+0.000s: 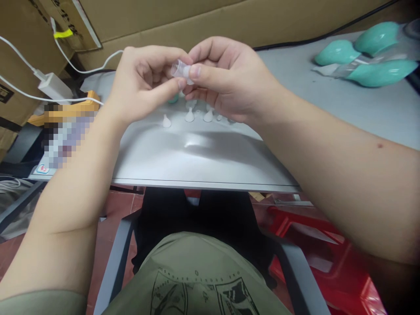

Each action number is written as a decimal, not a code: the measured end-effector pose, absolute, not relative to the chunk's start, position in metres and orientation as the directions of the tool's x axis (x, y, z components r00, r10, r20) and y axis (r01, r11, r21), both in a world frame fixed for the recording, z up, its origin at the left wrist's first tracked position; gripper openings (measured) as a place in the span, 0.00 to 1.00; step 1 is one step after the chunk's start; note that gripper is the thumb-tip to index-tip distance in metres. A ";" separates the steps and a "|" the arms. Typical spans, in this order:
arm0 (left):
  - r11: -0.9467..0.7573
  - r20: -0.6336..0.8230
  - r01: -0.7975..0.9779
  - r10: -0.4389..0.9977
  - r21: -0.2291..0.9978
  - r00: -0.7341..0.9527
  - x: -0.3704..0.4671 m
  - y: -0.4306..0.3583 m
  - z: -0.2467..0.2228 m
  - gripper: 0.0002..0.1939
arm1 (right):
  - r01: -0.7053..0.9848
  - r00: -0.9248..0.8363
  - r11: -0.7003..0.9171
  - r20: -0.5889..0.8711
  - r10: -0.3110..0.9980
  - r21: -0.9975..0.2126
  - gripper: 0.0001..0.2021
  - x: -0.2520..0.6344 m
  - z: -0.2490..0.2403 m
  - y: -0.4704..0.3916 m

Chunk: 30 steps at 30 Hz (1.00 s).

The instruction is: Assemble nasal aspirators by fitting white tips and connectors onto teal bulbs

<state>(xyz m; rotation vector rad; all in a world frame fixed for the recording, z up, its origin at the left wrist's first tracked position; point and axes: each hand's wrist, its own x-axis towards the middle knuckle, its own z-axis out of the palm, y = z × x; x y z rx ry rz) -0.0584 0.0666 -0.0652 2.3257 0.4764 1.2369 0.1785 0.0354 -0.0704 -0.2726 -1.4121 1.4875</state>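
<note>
Above the desk, my left hand (139, 83) and my right hand (229, 76) meet at a small clear plastic tube (179, 68). Thumb and fingers of the left hand close round its left end. My right thumb and forefinger pinch the other end, where a whitish part shows; the join is partly hidden by the fingertips. Below the hands, several small white funnel-shaped tips (189, 115) stand on the desk with tiny clear pieces near them. A bit of a teal object (173, 99) peeks out under the left fingers.
Teal rubber bulbs (377, 72) with clear parts lie at the right of the grey desk (203, 168). A white charger (54, 85) with cables and an orange object (90, 98) are at the left. Cardboard (170, 22) stands behind. A red plastic stool (315, 253) is below right.
</note>
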 end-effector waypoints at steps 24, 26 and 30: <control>-0.947 0.783 0.274 0.296 0.167 0.547 -0.071 0.050 -0.051 0.17 | -0.384 -0.343 0.611 0.722 0.601 -0.692 0.25 0.185 -0.064 0.035; -0.962 0.774 0.266 0.216 0.064 0.595 -0.075 0.050 -0.044 0.16 | -0.425 -0.340 0.591 0.726 0.598 -0.685 0.24 0.186 -0.067 0.037; -0.974 0.807 0.209 0.056 -0.084 0.589 -0.069 0.061 -0.047 0.20 | -0.472 -0.373 0.541 0.713 0.594 -0.697 0.23 0.187 -0.070 0.039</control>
